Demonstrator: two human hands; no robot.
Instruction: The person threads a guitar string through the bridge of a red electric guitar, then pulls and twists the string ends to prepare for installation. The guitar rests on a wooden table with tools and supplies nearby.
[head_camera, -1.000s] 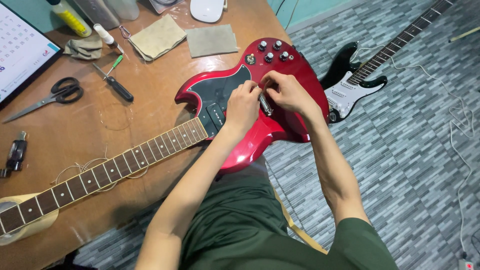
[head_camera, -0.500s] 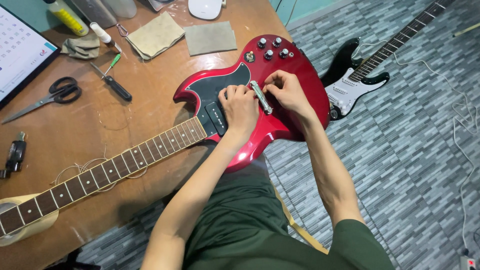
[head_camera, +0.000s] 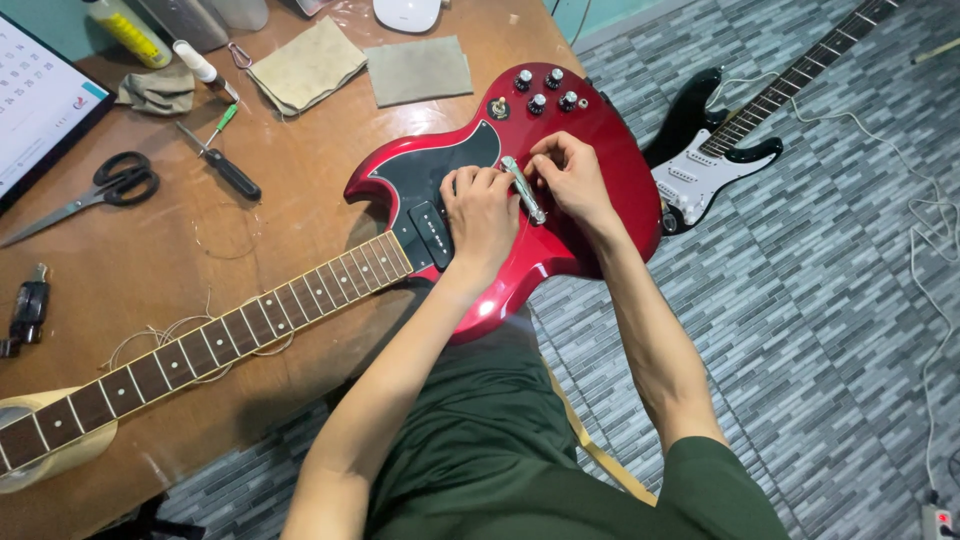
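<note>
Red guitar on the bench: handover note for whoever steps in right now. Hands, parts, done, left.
Left hand: resting on the red guitar body by the black pickup, fingertips at the near end of the metal bridge bar.
Right hand: pinching the far end of that bar.
Parts: guitar lies across the wooden table, body overhanging the lap. Loose strings coiled under the neck. Screwdriver and scissors lie further up the table.
Done: strings are off.
Left: bridge bar appears unseated, both hands on it; no strings fitted.

One head-worn camera looks steeply down, close over the wooden table (head_camera: 150, 260).
</note>
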